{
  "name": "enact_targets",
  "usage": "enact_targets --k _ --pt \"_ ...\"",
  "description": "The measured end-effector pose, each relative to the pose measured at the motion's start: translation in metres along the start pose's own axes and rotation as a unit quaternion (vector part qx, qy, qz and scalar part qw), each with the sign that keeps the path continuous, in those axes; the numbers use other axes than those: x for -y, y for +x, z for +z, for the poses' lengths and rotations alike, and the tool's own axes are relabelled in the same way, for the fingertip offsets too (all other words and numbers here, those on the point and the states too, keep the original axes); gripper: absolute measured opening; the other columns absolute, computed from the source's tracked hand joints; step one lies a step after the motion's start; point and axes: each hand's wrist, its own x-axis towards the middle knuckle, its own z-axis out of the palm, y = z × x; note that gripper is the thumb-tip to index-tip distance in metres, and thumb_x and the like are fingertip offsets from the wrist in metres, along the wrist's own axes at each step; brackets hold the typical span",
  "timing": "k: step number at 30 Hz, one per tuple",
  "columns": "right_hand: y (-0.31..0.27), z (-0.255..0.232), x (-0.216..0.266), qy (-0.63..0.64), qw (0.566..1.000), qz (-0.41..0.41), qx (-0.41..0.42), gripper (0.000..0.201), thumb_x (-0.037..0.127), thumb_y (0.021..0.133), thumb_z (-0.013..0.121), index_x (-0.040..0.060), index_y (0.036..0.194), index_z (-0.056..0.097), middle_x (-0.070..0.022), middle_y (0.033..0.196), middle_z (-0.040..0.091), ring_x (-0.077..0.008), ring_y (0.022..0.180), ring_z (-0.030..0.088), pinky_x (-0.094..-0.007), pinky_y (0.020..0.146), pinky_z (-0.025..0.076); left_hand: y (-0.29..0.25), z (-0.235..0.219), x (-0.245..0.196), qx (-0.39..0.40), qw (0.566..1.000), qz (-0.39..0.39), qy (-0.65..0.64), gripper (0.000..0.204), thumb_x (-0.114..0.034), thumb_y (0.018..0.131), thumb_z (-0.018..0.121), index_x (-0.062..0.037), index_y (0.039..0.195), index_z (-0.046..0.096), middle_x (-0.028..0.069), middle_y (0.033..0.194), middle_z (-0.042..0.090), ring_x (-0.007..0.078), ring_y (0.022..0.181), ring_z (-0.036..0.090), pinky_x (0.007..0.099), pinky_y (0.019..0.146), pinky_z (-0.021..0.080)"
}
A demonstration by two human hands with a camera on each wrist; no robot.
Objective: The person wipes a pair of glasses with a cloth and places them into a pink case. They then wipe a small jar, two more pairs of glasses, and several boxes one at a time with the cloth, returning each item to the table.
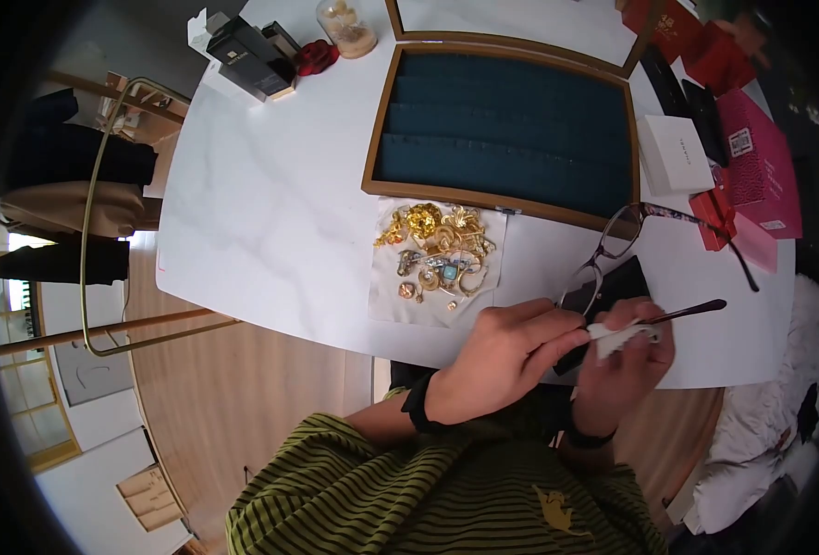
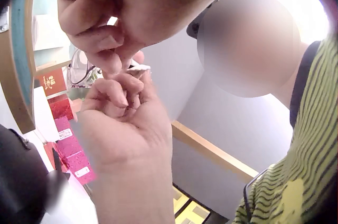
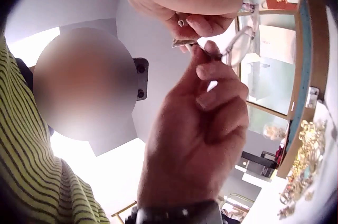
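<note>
A pair of eyeglasses (image 1: 676,214) is held up over the table's near edge, one patterned temple sticking out to the right. My left hand (image 1: 502,361) pinches its frame by the lower lens, thumb against fingers. Folded around the other temple is a small white cloth (image 1: 613,340), which my right hand (image 1: 624,372) grips, with the dark temple tip (image 1: 710,306) poking out beyond. From the left wrist view, my left hand (image 2: 132,10) is above and my right hand (image 2: 129,129) below, fingertips meeting at the cloth (image 2: 138,68). The right wrist view shows a lens (image 3: 243,44) beside the fingers.
Gold jewelry (image 1: 442,245) lies heaped on a white cloth (image 1: 395,313). Behind it stands an open wooden box (image 1: 369,153) with dark teal lining. A black flat item (image 1: 627,277) lies beneath the hands. Boxes line the right, including a white one (image 1: 673,157) and a pink one (image 1: 761,171).
</note>
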Motion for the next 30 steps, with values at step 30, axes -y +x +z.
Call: enact_targets --k 30 --pt "0.010 -0.016 0.028 0.023 0.983 -0.092 -0.159 0.038 0.018 0.091 0.058 -0.0046 0.119 0.046 -0.0183 0.079 0.058 -0.0110 0.049 0.047 -0.0209 0.043 0.039 0.006 -0.002 -0.001 0.101 0.994 -0.014 -0.029 0.006 -0.001 0.084 0.063 0.0028 0.089 0.065 0.0081 0.069 0.060 0.0132 0.053 0.058 0.0258 0.048 0.043"
